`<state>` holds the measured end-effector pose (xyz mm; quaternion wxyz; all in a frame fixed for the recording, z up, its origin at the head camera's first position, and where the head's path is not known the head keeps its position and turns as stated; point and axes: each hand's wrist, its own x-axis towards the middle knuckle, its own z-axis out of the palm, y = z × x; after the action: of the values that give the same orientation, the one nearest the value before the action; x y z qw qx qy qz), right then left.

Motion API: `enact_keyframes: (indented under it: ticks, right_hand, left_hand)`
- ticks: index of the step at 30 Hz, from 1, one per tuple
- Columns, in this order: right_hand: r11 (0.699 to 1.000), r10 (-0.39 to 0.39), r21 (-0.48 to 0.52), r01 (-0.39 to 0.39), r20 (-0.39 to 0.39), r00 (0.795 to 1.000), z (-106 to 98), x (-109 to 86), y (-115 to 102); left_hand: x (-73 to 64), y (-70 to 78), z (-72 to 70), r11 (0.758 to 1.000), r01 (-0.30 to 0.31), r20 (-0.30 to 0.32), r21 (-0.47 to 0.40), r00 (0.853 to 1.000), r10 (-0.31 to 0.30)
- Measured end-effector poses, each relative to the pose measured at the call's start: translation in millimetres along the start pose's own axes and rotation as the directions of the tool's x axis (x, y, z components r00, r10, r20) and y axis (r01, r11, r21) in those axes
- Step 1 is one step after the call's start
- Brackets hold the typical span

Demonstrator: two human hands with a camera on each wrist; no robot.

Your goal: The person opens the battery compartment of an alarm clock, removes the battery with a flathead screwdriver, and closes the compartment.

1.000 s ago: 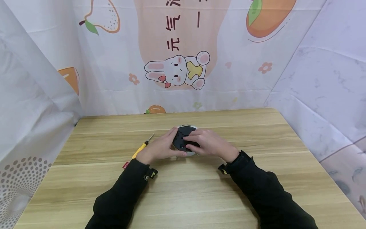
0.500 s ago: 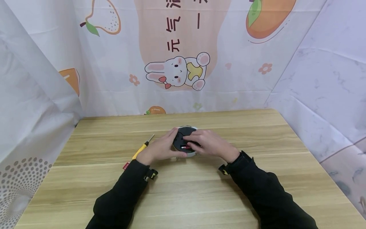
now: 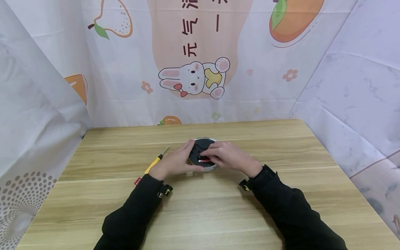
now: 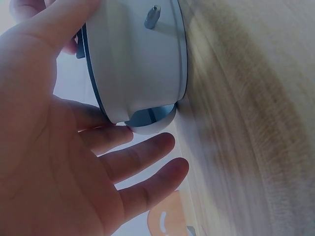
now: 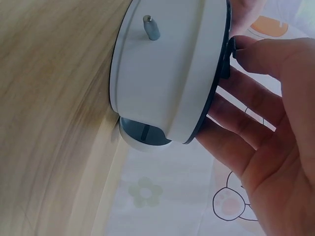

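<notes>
A round alarm clock (image 3: 204, 143) lies face down on the wooden table, its black back upward. The wrist views show its white side wall (image 5: 157, 64), a short metal leg (image 5: 151, 28) and a rounded bell (image 4: 152, 118). My left hand (image 3: 176, 160) holds the rim, thumb at the near edge and fingers around the left side. A battery with red on it (image 3: 204, 160) lies in the compartment in the back. Over the back, my right hand (image 3: 231, 156) pinches a small black battery cover (image 5: 228, 58), raised at the compartment; other fingers rest at the clock's edge.
A yellow-handled screwdriver (image 3: 153, 165) with a red tag (image 3: 137, 180) lies left of the left hand. Behind the wooden table (image 3: 200, 215) hangs a printed cloth (image 3: 125, 80), with more cloth along both sides.
The battery compartment has opened up: at first barely any red showed, and now the battery is visible. My right thumb has moved slightly right; the left hand has stayed in place.
</notes>
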<state>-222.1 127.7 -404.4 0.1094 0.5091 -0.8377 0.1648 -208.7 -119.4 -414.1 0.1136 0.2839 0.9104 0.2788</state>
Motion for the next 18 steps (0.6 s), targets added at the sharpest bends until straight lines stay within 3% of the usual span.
enact_keyframes:
  ticks: [8, 18]
  right_hand:
    - [0.999, 0.016, 0.038, -0.016, 0.016, 1.0, -0.6, -1.7, 0.9]
    - [1.0, 0.013, 0.008, -0.013, 0.022, 1.0, -0.8, -1.1, 3.7]
  left_hand:
    - [0.0, 0.0, 0.0, 1.0, -0.001, 0.0, -0.001, 1.0, 0.001]
    - [-1.2, 1.2, -1.2, 1.0, 0.026, 0.018, 0.008, 1.0, -0.026]
